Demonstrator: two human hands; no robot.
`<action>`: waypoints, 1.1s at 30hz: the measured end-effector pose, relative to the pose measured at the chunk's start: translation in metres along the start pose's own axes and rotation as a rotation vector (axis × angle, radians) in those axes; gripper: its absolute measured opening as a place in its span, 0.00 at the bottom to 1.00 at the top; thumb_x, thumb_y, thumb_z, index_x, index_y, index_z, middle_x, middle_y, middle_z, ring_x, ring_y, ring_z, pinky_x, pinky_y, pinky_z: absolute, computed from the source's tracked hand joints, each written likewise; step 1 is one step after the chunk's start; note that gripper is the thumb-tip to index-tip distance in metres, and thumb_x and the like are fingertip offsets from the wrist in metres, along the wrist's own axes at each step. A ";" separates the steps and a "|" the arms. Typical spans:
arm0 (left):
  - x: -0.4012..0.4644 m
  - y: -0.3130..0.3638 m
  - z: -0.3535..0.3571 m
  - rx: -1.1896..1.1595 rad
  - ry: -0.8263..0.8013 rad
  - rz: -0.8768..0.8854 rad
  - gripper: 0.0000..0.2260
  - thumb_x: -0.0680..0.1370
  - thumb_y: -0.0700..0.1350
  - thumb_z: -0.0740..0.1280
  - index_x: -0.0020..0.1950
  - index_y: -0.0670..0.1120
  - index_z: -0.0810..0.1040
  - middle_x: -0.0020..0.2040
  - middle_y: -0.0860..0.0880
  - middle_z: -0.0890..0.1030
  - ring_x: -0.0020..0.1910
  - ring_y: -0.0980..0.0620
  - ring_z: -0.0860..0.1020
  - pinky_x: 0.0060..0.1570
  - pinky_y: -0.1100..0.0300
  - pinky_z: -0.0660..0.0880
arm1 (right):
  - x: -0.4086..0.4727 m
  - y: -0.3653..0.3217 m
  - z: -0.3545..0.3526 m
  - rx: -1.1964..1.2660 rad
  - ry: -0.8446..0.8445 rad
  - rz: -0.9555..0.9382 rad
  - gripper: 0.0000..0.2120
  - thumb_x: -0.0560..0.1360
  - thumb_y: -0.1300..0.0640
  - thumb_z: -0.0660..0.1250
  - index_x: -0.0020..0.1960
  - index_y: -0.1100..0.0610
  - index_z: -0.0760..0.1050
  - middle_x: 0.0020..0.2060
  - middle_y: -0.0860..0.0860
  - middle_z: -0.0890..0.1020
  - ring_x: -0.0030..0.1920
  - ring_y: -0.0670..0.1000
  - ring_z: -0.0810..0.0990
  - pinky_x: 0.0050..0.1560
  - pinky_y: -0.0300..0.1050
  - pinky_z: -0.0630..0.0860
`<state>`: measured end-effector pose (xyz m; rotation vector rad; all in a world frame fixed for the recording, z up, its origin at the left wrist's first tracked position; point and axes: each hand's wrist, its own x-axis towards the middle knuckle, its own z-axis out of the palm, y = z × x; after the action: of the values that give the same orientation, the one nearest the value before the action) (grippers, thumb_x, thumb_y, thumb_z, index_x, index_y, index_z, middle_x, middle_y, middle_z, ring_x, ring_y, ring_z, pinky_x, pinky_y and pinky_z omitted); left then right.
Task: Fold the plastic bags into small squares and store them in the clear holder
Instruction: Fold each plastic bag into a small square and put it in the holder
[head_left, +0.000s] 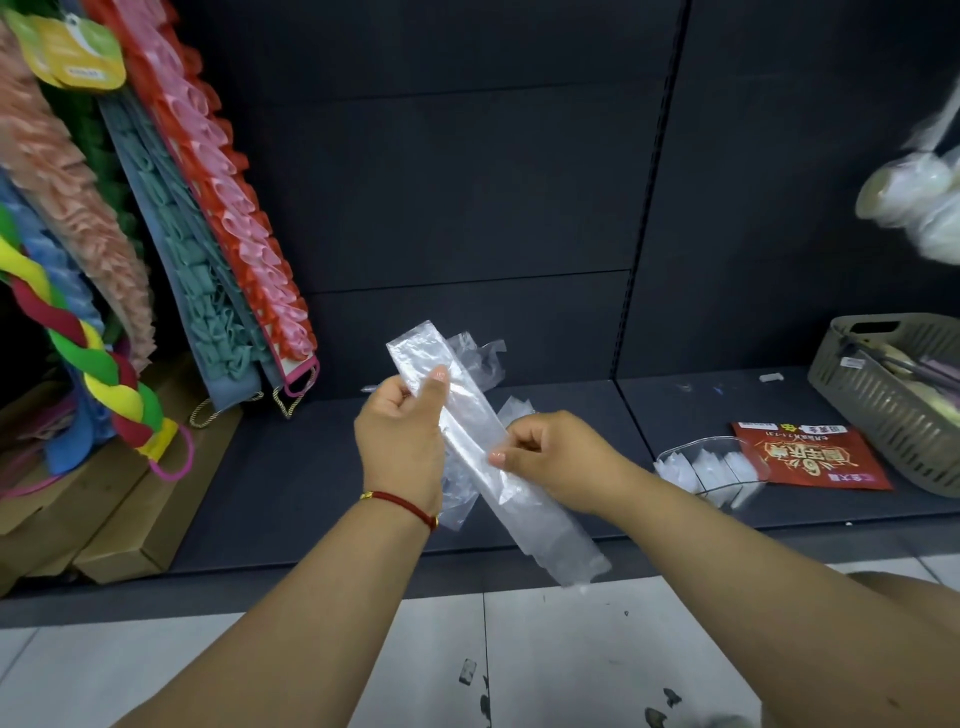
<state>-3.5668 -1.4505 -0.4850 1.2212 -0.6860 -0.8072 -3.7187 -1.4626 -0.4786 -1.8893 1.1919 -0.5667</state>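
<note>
Head view | left hand (400, 431) and right hand (545, 452) pinch long clear plastic bag strip (467, 426) | step: strip folded lengthwise | next: probably fold end over into squares.

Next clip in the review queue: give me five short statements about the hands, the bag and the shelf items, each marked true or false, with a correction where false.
1. Both hands hold the plastic bag, folded into a long strip. True: the left hand pinches it near the upper end, the right hand near the middle.
2. The clear holder contains no bags yet. False: folded white squares already sit in it.
3. The red packet lies between the holder and the grey basket. True.
4. The left wrist wears a red string bracelet. True.
5. The strip lies flat on the shelf. False: it is held in the air, slanting from upper left to lower right.
</note>
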 end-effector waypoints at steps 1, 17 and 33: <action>0.002 0.001 -0.001 0.020 0.022 0.029 0.16 0.75 0.49 0.73 0.30 0.48 0.72 0.29 0.48 0.70 0.30 0.50 0.67 0.33 0.57 0.69 | 0.000 0.000 0.000 -0.018 -0.022 0.004 0.20 0.77 0.52 0.69 0.31 0.54 0.66 0.26 0.47 0.67 0.25 0.43 0.62 0.28 0.36 0.62; -0.012 0.003 -0.004 0.128 -0.367 -0.205 0.07 0.76 0.41 0.70 0.45 0.38 0.83 0.43 0.40 0.85 0.43 0.44 0.81 0.52 0.49 0.79 | 0.002 -0.002 0.000 0.256 0.104 0.070 0.17 0.80 0.54 0.65 0.42 0.69 0.73 0.34 0.58 0.71 0.35 0.52 0.67 0.39 0.45 0.66; -0.012 0.006 -0.002 0.130 -0.276 -0.266 0.12 0.77 0.50 0.70 0.46 0.41 0.84 0.47 0.39 0.85 0.48 0.43 0.81 0.60 0.45 0.76 | 0.006 0.000 0.008 0.516 0.206 0.072 0.16 0.77 0.56 0.68 0.46 0.71 0.75 0.36 0.57 0.75 0.37 0.52 0.71 0.41 0.48 0.69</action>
<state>-3.5712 -1.4384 -0.4799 1.3500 -0.8194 -1.1822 -3.7102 -1.4648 -0.4840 -1.3701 1.1045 -0.9455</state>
